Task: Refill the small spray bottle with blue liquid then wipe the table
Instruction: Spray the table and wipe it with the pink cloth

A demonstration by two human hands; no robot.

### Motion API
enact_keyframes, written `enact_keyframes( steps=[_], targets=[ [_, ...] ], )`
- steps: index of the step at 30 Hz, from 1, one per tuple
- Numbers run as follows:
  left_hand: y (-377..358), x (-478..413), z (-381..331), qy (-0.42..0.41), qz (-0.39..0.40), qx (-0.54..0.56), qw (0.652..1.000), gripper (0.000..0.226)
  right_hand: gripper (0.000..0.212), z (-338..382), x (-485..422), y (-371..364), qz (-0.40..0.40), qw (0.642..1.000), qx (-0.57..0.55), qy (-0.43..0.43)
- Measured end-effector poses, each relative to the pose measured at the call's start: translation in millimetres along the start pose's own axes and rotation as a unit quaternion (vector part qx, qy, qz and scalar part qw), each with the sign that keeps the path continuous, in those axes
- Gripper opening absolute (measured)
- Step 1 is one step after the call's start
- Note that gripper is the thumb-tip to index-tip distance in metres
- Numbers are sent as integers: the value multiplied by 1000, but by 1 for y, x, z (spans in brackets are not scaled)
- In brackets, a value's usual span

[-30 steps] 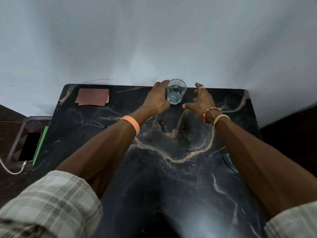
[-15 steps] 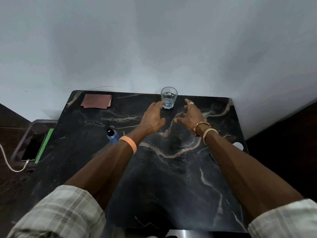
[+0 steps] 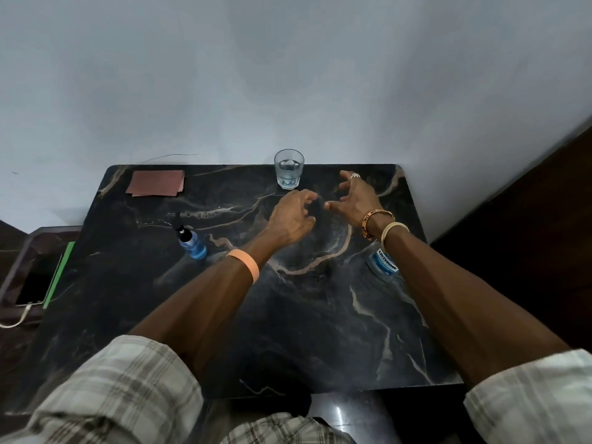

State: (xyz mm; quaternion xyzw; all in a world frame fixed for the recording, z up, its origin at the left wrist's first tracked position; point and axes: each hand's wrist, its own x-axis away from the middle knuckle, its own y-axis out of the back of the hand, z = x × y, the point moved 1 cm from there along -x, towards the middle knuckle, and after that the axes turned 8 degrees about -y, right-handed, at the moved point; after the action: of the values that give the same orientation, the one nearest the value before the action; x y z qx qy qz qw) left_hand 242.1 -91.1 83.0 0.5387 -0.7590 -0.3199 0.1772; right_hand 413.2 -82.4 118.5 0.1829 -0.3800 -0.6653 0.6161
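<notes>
I see both hands empty above the dark marble table [image 3: 320,331], left hand [image 3: 293,219] and right hand [image 3: 355,200] just short of the glass [image 3: 289,169], fingers spread. Left of the glass stands the small spray bottle [image 3: 192,243]; right, half under my forearm, the mouthwash bottle [image 3: 382,264].

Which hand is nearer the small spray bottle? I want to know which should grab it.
Left. The left hand is just right of the spray bottle; the right hand is farther right.
</notes>
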Motion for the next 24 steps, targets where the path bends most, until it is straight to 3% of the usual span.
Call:
enact_keyframes(
  steps=[17,24],
  targets=[
    [-63,20,-3,-5,95,-38,995,54,81,-60,72,-29,27,998,-8,-56],
    [-86,30,-3,17,138,-27,990,45,37,-101,101,-40,46,994,18,-96]
  ],
)
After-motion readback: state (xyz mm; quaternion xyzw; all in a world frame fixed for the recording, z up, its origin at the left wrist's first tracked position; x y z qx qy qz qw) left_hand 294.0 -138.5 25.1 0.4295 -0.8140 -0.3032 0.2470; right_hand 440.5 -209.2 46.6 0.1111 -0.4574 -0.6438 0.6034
